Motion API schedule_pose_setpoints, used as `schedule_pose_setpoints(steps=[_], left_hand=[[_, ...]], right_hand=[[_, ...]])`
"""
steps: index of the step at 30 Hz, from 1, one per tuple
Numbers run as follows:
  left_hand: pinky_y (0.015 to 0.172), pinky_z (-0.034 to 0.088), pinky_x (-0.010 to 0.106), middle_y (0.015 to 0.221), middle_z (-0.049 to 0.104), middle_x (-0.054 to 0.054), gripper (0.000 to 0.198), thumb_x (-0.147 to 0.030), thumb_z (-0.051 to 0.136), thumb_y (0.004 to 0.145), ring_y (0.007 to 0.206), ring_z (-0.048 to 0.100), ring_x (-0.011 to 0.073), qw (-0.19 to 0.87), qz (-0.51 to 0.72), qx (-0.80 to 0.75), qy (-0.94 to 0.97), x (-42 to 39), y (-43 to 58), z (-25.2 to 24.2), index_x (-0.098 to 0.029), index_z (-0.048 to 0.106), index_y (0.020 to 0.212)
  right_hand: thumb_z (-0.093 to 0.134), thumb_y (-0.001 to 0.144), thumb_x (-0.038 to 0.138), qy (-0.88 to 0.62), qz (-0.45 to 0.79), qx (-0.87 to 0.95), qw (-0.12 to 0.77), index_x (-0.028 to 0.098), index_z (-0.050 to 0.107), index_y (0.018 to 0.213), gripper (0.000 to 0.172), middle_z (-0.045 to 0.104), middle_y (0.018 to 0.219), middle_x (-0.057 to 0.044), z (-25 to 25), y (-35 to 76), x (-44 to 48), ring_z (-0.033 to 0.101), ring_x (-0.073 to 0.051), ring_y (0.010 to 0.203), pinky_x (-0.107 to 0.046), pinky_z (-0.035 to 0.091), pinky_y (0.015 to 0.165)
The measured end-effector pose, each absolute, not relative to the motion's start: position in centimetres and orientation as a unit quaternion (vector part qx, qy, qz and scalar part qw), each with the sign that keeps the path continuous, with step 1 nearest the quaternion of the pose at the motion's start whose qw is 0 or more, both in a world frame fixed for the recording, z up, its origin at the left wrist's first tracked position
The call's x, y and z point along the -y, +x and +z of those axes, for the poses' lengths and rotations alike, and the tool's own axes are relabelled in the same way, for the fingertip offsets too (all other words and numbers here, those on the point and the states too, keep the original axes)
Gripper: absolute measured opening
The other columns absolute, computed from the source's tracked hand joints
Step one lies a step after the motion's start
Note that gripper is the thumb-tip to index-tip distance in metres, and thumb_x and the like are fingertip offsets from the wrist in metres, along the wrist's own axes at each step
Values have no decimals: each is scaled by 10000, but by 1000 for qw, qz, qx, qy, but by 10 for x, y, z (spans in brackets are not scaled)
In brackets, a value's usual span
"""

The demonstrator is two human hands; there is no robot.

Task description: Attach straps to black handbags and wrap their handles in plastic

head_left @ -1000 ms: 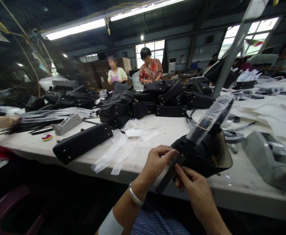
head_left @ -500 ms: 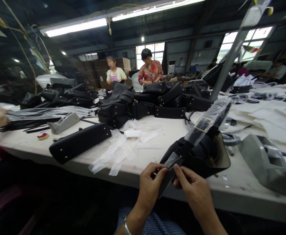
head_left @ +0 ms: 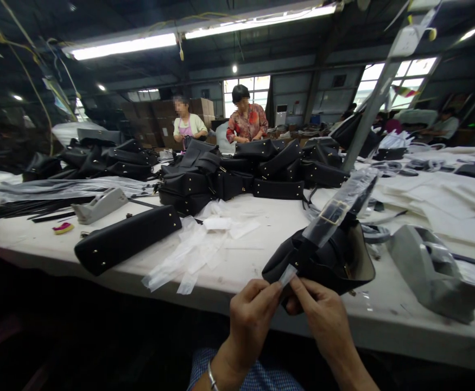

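Observation:
A black handbag (head_left: 288, 255) lies at the front edge of the table, its pale lining showing at the open right side. Across it runs a black strap with a gold buckle (head_left: 333, 212), covered in clear plastic film (head_left: 314, 231). At the near end, my left hand (head_left: 251, 315) pinches a small flap of film (head_left: 287, 276) between thumb and fingers. My right hand (head_left: 322, 317) grips the strap's lower end beside it, thumb on top and fingers curled underneath. The fingertips of both hands almost meet there. How far the film wraps under the strap is hidden.
Grey tape dispensers stand at right (head_left: 420, 288) and left (head_left: 102, 209). Black bags (head_left: 192, 176) are heaped along the middle; one bag (head_left: 127, 239) lies at the front left. Film scraps (head_left: 196, 250) litter the centre. Two people (head_left: 247, 122) stand behind the table.
My left hand has come closer to my right hand, and less loose film shows between them. A co-worker's hand at the far left has moved mostly out of view. The view has shifted slightly.

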State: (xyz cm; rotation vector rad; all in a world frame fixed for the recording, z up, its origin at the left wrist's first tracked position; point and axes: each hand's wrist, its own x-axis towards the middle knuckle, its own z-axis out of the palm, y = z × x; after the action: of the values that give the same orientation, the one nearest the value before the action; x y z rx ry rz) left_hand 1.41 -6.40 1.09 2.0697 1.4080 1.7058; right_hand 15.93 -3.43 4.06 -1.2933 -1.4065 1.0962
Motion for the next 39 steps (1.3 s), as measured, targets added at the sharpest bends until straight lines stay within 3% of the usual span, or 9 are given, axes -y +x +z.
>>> schedule_pose_setpoints(steps=[6, 12, 17, 21, 25, 29, 32, 36, 39], left_hand=[[635, 562, 261, 857, 726, 77, 354, -106, 531, 975, 744, 683, 176, -87, 446, -420, 786, 67, 1, 15, -179, 633, 1306], [593, 558, 282, 859, 742, 100, 432, -86, 501, 974, 688, 680, 185, -113, 393, -391, 824, 69, -4, 16, -131, 534, 1402], [599, 558, 232, 825, 743, 73, 351, -127, 551, 952, 671, 682, 155, 11, 437, -369, 820, 88, -7, 7, -203, 651, 1279], [640, 551, 235, 808, 722, 58, 230, -190, 539, 968, 672, 667, 146, 117, 550, -487, 668, 95, -11, 24, -191, 714, 1118], [637, 546, 242, 827, 715, 70, 302, -380, 513, 993, 687, 672, 153, 362, 533, -539, 543, 77, -3, 43, -149, 707, 970], [573, 530, 223, 830, 693, 60, 332, -453, 681, 875, 634, 652, 132, 574, 473, -459, 486, 64, 13, 39, -130, 647, 943], [464, 443, 165, 766, 657, 27, 359, -461, 730, 827, 528, 566, 82, 589, 463, -469, 469, 66, 20, 31, -132, 644, 942], [370, 264, 143, 724, 636, 11, 433, -517, 731, 803, 435, 404, 42, 535, 481, -523, 457, 68, 21, 21, -139, 684, 1009], [388, 237, 153, 708, 636, 9, 459, -540, 740, 788, 442, 348, 40, 516, 499, -541, 438, 66, 20, 14, -146, 709, 1022]], right_hand=[[595, 838, 664, -468, 548, 520, 458, 146, 725, 705, 550, 706, 617, -81, 45, 162, 37, 662, -210, 554, -293, 556, 553], [606, 850, 638, -518, 440, 610, 408, 194, 707, 646, 498, 721, 619, -58, 45, 165, 41, 691, -214, 616, -272, 531, 608], [581, 870, 634, -489, 489, 591, 416, 189, 651, 586, 533, 653, 533, -25, 48, 169, 36, 616, -162, 529, -242, 485, 555], [612, 852, 620, -475, 526, 575, 409, 179, 654, 583, 518, 587, 465, -3, 51, 171, 34, 511, -125, 452, -229, 416, 480], [611, 866, 590, -491, 476, 608, 402, 188, 623, 537, 519, 549, 452, 11, 50, 171, 33, 497, -121, 455, -229, 383, 469], [580, 902, 559, -499, 429, 638, 400, 196, 650, 576, 493, 556, 473, 21, 46, 172, 32, 517, -117, 447, -223, 385, 467], [564, 916, 549, -490, 431, 642, 403, 196, 608, 539, 518, 571, 493, 22, 44, 176, 38, 532, -112, 431, -218, 397, 457], [561, 927, 521, -507, 378, 640, 437, 205, 698, 667, 431, 604, 516, 19, 44, 205, 44, 567, -132, 442, -232, 429, 469], [598, 919, 474, -600, 192, 587, 509, 217, 759, 876, 307, 749, 766, -37, 48, 256, 35, 706, -214, 739, -295, 525, 730]])
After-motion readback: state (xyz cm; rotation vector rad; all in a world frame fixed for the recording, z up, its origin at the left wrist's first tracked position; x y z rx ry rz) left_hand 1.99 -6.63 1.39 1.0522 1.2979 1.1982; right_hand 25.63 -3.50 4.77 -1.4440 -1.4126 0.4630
